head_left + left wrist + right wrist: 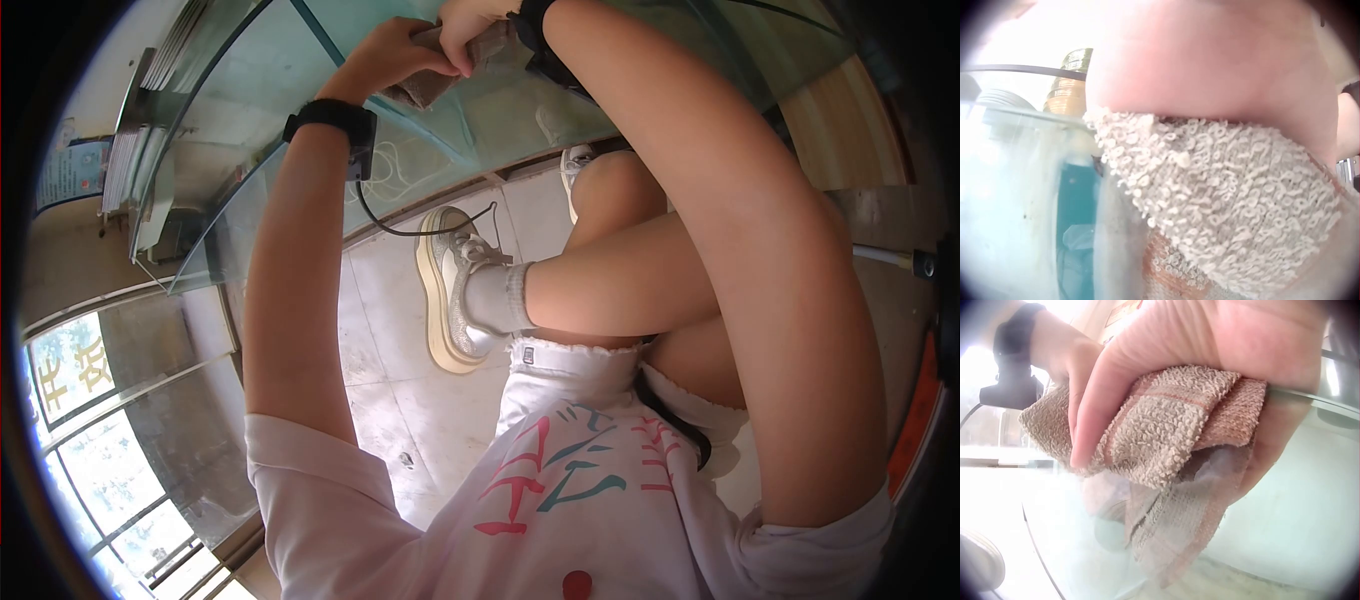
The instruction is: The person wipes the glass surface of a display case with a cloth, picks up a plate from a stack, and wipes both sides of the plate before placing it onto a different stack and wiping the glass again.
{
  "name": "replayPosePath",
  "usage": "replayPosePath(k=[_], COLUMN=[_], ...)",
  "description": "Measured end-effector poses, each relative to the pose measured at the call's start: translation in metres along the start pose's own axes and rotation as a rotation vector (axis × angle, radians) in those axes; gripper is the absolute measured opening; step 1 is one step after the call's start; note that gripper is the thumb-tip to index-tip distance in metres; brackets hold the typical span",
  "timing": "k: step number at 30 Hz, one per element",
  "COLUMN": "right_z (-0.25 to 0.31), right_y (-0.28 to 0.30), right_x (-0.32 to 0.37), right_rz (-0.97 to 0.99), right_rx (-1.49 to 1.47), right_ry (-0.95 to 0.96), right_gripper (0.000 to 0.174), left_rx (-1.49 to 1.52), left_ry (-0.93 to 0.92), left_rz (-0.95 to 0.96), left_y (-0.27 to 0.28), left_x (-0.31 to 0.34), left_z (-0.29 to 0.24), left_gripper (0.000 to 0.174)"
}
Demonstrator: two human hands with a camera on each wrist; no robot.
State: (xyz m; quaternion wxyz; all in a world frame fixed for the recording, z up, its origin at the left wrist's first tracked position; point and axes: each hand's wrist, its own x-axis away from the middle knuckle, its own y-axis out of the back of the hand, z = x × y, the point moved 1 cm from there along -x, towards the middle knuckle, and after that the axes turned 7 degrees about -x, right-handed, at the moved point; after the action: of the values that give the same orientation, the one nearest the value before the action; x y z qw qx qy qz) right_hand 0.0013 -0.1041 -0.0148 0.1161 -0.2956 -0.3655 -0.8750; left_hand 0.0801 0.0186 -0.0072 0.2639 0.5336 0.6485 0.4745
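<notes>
A beige-brown looped cloth (425,88) is bunched over the edge of a glass panel at the top of the head view. My left hand (385,58) grips its left side, and my right hand (478,22) holds it from the other side, the two hands touching or nearly so. Close up, the right wrist view shows the folded cloth (1160,419) under my right hand (1210,337), with my left hand (1072,365) beside it. In the left wrist view the palm of my left hand (1210,62) lies against the cloth (1222,194); its fingertips are hidden.
The glass panel (400,130) spans the upper head view, with a black cable (385,228) hanging from the left wrist camera. Stacked papers (130,180) stand at the left. A shoe (450,290) rests on the tiled floor (375,340) below, and a wooden board (845,125) is at the upper right.
</notes>
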Motion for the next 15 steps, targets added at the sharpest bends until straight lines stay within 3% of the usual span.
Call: replayPosePath(k=[13,15], right_z=[0.002,-0.007], right_y=[-0.001,0.001], right_x=[-0.007,-0.018], right_rz=[-0.032,0.054], right_rx=[0.049,-0.009], right_ry=[0.005,0.009], right_gripper=[0.033,0.035], left_rx=[0.039,0.004], left_ry=[-0.011,0.016], left_rz=[0.01,0.043], left_y=[0.003,0.001], left_x=[0.004,0.002], left_z=[0.0,-0.005], left_gripper=[0.054,0.046])
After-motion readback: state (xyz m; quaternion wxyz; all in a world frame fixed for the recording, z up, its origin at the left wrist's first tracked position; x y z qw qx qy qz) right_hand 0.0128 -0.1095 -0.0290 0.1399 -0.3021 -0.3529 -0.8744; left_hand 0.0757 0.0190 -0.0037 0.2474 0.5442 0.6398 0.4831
